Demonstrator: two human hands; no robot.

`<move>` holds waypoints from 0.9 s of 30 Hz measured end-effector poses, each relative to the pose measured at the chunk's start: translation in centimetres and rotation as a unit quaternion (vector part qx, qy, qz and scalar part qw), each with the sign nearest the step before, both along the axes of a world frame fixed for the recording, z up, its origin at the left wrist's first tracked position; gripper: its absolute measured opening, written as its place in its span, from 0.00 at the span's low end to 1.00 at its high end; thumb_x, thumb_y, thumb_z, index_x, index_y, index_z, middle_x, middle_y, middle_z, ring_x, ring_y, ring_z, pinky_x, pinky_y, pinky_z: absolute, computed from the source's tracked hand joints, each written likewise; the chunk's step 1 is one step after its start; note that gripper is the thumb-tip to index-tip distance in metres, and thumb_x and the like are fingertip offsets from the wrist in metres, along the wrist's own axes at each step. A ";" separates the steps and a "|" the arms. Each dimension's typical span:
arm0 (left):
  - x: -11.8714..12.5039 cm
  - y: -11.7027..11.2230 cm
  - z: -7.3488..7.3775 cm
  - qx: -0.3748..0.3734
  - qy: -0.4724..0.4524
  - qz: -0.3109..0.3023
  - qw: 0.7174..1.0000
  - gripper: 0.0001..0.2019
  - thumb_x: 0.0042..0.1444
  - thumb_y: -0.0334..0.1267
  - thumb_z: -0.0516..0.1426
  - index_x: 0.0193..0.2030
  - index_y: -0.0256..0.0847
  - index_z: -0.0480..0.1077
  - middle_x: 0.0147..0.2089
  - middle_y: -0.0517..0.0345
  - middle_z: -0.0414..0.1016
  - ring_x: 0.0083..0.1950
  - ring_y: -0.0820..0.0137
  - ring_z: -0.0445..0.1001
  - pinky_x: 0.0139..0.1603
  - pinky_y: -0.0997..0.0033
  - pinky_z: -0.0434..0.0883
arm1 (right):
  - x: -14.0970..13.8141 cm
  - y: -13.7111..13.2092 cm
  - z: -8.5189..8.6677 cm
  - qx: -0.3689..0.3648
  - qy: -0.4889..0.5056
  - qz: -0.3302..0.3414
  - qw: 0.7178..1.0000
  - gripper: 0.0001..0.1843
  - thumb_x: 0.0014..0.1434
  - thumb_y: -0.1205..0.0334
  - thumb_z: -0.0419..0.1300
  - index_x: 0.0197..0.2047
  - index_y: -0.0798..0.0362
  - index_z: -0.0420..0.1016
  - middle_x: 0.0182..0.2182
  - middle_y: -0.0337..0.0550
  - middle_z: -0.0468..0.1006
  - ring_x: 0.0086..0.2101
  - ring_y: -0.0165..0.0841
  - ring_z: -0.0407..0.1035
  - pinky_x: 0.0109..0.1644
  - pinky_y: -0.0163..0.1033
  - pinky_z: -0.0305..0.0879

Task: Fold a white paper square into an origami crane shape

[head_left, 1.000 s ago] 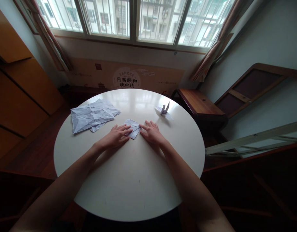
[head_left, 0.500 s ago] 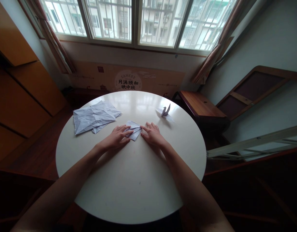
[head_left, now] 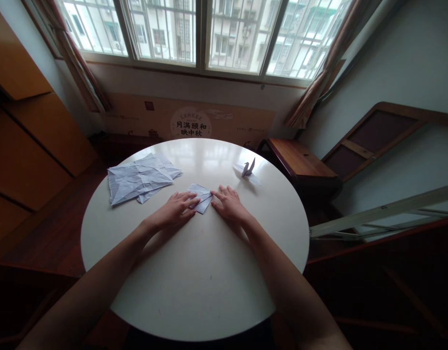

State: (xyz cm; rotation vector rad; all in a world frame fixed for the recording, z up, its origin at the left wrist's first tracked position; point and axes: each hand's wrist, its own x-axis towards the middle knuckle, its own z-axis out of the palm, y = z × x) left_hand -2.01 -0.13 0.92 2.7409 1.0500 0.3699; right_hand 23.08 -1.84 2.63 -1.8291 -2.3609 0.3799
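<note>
A small folded piece of paper (head_left: 202, 198), pale blue-white with crease lines, lies flat on the white table (head_left: 195, 282). My left hand (head_left: 178, 206) rests on its left side, fingers spread and covering part of it. From the right, my right hand (head_left: 228, 201) touches the paper's right corner with a fingertip, its other fingers apart on the tabletop. Beyond my right hand stands a folded paper crane (head_left: 249, 170). Several creased paper sheets (head_left: 140, 179) lie in a loose pile past my left hand.
A wooden side table (head_left: 300, 160) stands behind the table's right side. Orange-brown cabinets (head_left: 38, 141) are at the left, and a barred window (head_left: 234, 36) is ahead. A pale metal rail (head_left: 384, 209) runs along the right.
The whole view has shifted slightly. My left fingers lie a little flatter over the paper's left side; both hands otherwise keep their places.
</note>
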 end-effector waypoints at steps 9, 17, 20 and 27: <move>0.1 -0.2 0.4 -0.010 0.010 0.005 1.000 0.22 0.70 0.45 0.51 0.68 0.47 0.64 0.69 0.45 0.63 0.71 0.51 0.60 0.69 0.43 0.55 | 0.0 -0.2 0.3 0.004 0.002 0.000 1.000 0.30 0.70 0.49 0.50 0.73 0.41 0.55 0.71 0.51 0.54 0.70 0.54 0.44 0.70 0.58 0.40; 0.1 -0.3 0.5 -0.017 0.018 0.007 1.000 0.23 0.70 0.44 0.51 0.69 0.46 0.63 0.70 0.44 0.61 0.71 0.50 0.59 0.69 0.41 0.54 | 0.0 -0.1 0.2 0.009 0.009 0.004 1.000 0.26 0.70 0.49 0.50 0.69 0.39 0.65 0.71 0.50 0.55 0.69 0.54 0.45 0.70 0.59 0.41; 0.1 -0.2 0.4 -0.020 0.013 0.008 1.000 0.22 0.70 0.45 0.51 0.69 0.47 0.64 0.70 0.45 0.62 0.71 0.51 0.59 0.70 0.41 0.55 | -0.1 0.0 0.1 0.005 0.005 0.001 1.000 0.26 0.70 0.49 0.50 0.69 0.40 0.64 0.71 0.50 0.54 0.70 0.54 0.45 0.70 0.59 0.41; 0.1 -0.3 0.5 -0.021 0.007 0.010 1.000 0.22 0.70 0.44 0.51 0.68 0.47 0.64 0.70 0.45 0.62 0.71 0.52 0.60 0.70 0.42 0.54 | 0.0 0.1 0.0 0.002 0.003 0.002 1.000 0.28 0.70 0.48 0.50 0.70 0.42 0.62 0.72 0.52 0.54 0.70 0.53 0.43 0.70 0.58 0.40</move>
